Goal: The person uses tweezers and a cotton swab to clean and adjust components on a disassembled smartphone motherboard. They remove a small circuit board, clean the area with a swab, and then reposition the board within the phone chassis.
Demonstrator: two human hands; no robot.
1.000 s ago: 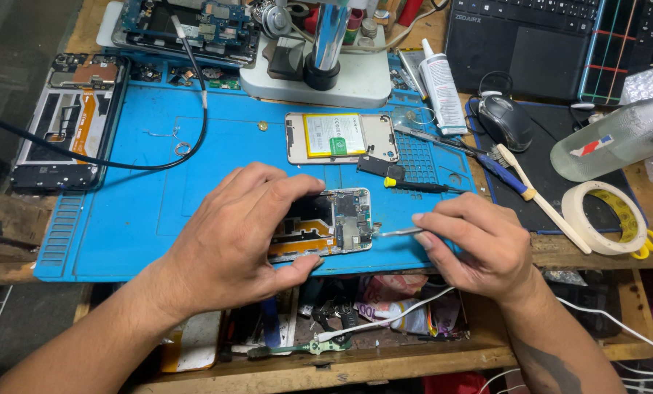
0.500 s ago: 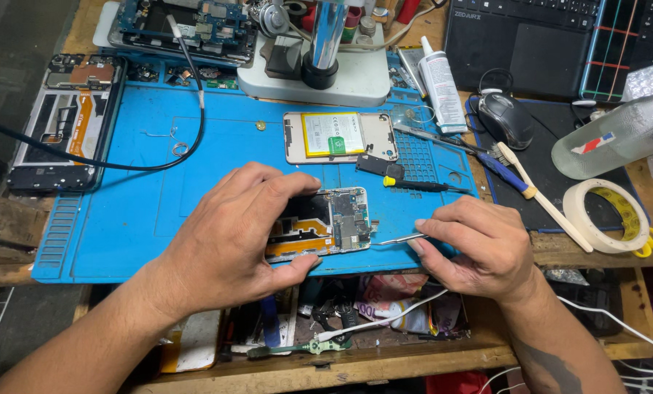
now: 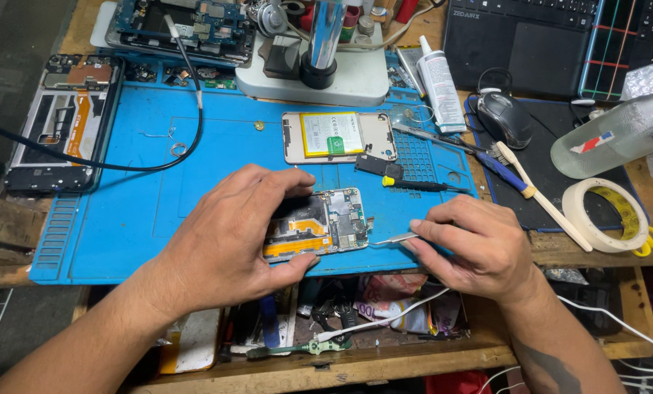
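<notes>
An opened phone [image 3: 325, 222] with its circuit board and an orange flex cable showing lies on the blue work mat [image 3: 195, 146]. My left hand [image 3: 228, 230] grips it from the left side, thumb under its near edge. My right hand [image 3: 479, 244] pinches metal tweezers [image 3: 392, 238], whose tip touches the phone's right edge. Beyond the phone lies a gold back housing with a battery [image 3: 337, 136], and a small yellow-tipped screwdriver [image 3: 417, 184] rests between them.
A microscope base [image 3: 319, 69] stands at the back of the mat. A stripped phone frame [image 3: 60, 120] lies at the left with a black cable [image 3: 122, 164] curving past. A glue tube [image 3: 441, 82], mouse [image 3: 505, 118], brush [image 3: 541, 193], tape roll [image 3: 605, 215] and clear bottle [image 3: 618, 135] sit right.
Barely anything has changed: both hands hold their places, and the tweezers tip stays at the phone's right edge with only slight shifts.
</notes>
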